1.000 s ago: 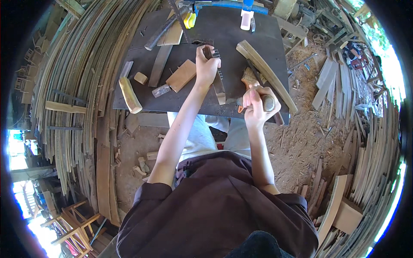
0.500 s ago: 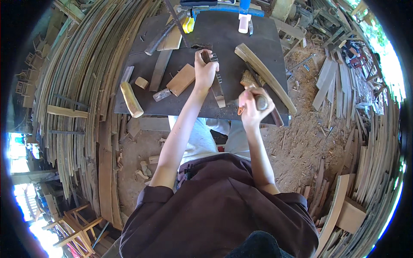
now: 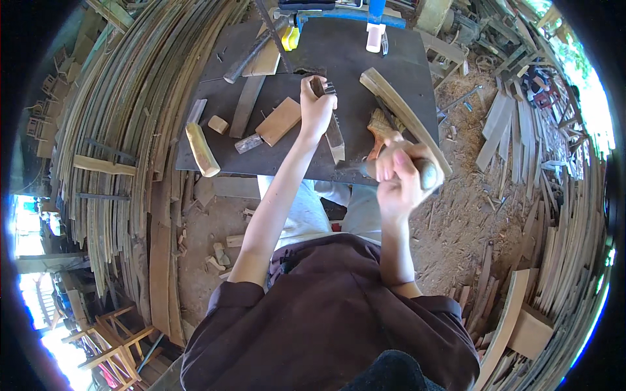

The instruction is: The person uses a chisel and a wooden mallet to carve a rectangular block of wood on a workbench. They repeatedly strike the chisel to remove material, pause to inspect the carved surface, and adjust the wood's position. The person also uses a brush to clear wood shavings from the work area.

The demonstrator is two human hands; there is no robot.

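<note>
My left hand [image 3: 316, 112] is closed round a narrow dark wooden strip [image 3: 334, 140]. Notches run along one edge of the strip, and its pale lower end points toward me. Further right, my right hand [image 3: 404, 179] is closed round a tool with a thick, round-ended wooden handle [image 3: 428, 174]. A grey, motion-blurred part of this tool [image 3: 353, 167] juts out left, close to the strip's lower end; its kind I cannot make out. Just beyond the right hand lies a carved brown wooden handle [image 3: 379, 125], partly covered by that hand.
A long wooden bar [image 3: 404, 117] lies along the right of the dark tabletop [image 3: 261, 156]. Left are a tan block [image 3: 280, 120], a small block [image 3: 218, 124] and a rounded piece [image 3: 202, 150]. A blue clamp [image 3: 345, 13] sits at the far edge. Stacked planks [image 3: 130, 130] flank the table.
My right hand has moved right and toward me with the wooden-handled tool. My left hand keeps its grip on the strip; the view has shifted slightly.
</note>
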